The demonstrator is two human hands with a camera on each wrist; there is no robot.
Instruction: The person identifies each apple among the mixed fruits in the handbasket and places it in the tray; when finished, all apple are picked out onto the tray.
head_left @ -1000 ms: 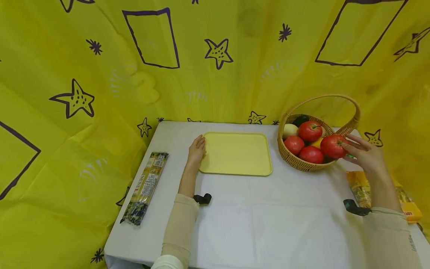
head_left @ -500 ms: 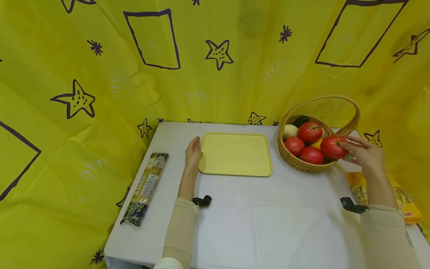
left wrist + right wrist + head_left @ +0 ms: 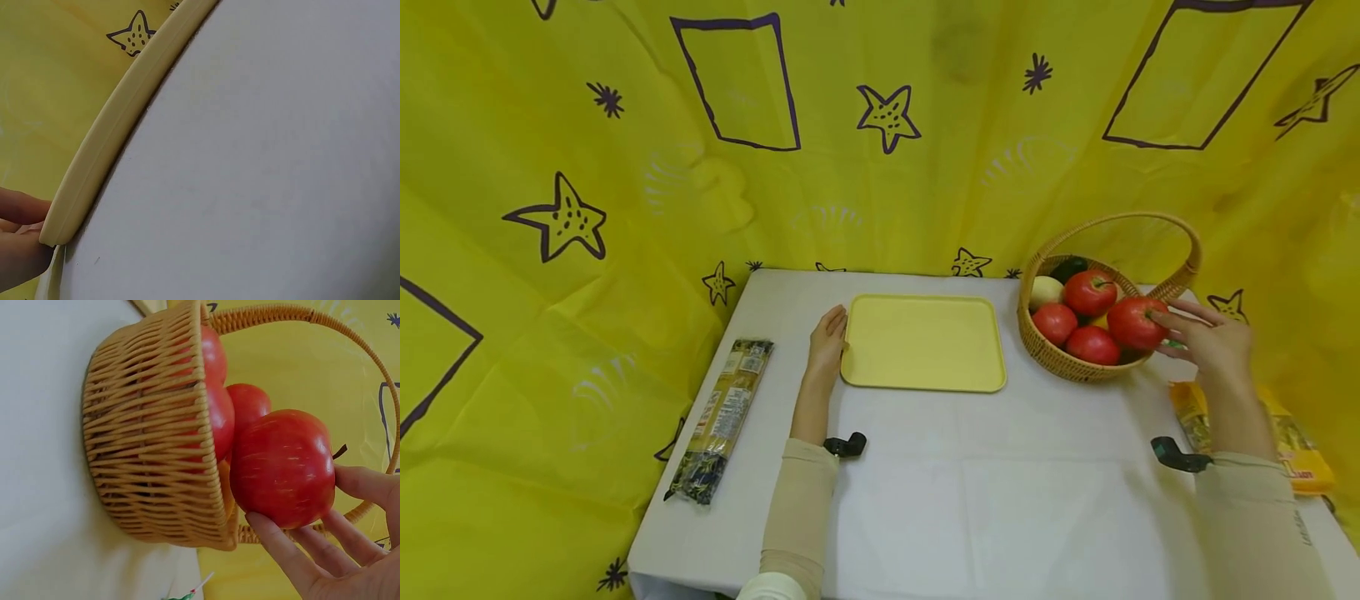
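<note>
My right hand (image 3: 1217, 337) pinches a large red apple (image 3: 284, 469) between thumb and fingers. This apple overlaps the right rim of a wicker basket (image 3: 1056, 358) with a tall arched handle. Inside the basket lie several other fruits: a stemmed red apple (image 3: 1090, 292), smaller red ones, a pale round one (image 3: 1046, 292) and a dark green one. My left hand (image 3: 827, 340) is at the left edge of a yellow rectangular tray (image 3: 925, 342). In the left wrist view its thumb (image 3: 25, 206) reaches over the tray's rim while the rest stays outside the corner.
A long clear-and-black food packet (image 3: 722, 421) lies along the left side of the white-covered table (image 3: 970, 517). Partly behind my right forearm is a yellow food bag (image 3: 1300, 467). A yellow patterned curtain (image 3: 887, 208) hangs behind.
My left hand has slid leftward from over the tray's left edge to its outer side. The right hand and its apple have shifted only slightly to the left.
</note>
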